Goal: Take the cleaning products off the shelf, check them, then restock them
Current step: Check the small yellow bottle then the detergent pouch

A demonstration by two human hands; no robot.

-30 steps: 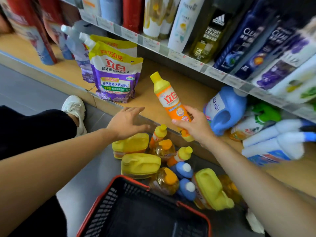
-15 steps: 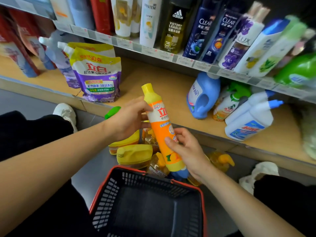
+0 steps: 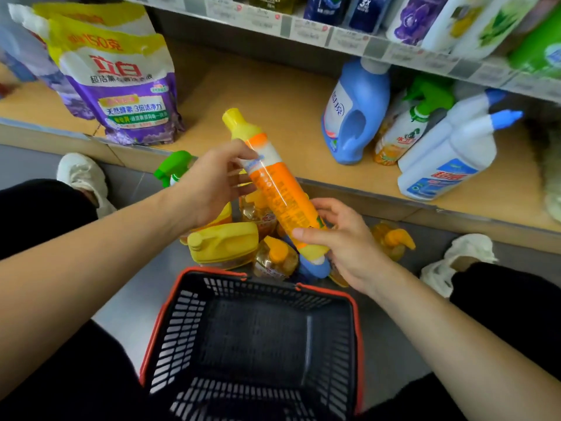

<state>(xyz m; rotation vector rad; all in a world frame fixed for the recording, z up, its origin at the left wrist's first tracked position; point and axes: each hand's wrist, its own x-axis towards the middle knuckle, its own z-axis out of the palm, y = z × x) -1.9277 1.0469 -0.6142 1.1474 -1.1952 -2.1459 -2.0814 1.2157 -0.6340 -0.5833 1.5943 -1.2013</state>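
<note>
Both hands clasp the orange bottle [image 3: 274, 189], tilted above the basket [image 3: 358, 329]: left hand [image 3: 212, 186] curled round its upper half, right hand [image 3: 343, 241] wrapped round its base.

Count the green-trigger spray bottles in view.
2. One spray bottle stands on the bottom shelf between the blue jug and the white bottles. The second spray bottle sits on the floor, partly behind the left hand. More may be hidden.
</note>
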